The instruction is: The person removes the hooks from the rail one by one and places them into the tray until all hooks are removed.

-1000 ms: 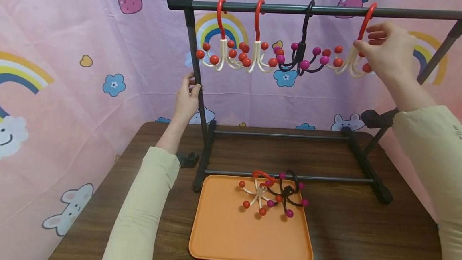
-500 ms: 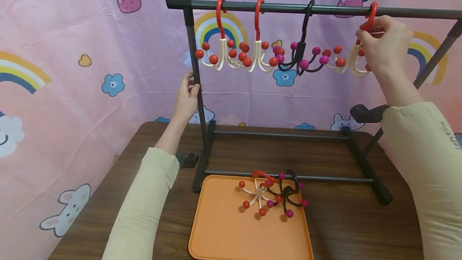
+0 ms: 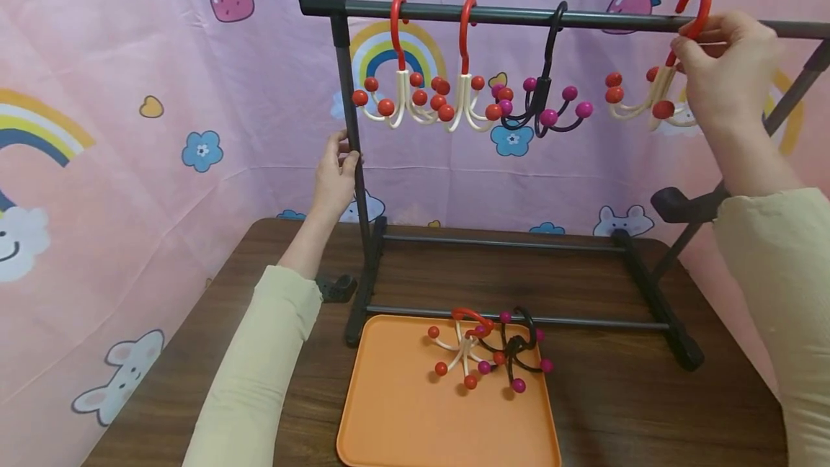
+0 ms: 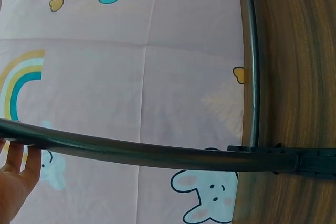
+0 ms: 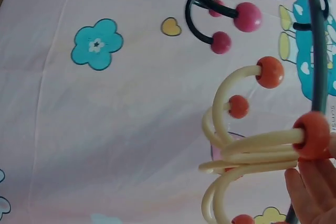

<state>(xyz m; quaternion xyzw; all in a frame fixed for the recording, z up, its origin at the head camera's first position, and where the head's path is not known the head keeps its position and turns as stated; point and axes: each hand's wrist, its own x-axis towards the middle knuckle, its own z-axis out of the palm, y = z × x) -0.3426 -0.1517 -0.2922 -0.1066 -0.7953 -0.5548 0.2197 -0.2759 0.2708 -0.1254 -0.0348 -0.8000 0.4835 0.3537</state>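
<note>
Pastel printed cloth [image 3: 272, 85] behind wooden table [image 3: 629, 402]

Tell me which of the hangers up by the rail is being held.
The rightmost hanger, cream with a red hook. The right hand grips it by the hook, while the other three hangers hang from the rail untouched.

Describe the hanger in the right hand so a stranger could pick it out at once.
On the table stands a dark rack with a long top rail. Near the rail's right end, the right hand grips the cream hanger with red hook and balls. Unlike two similar hangers to its left, it leans, its hook higher above the rail.
</note>
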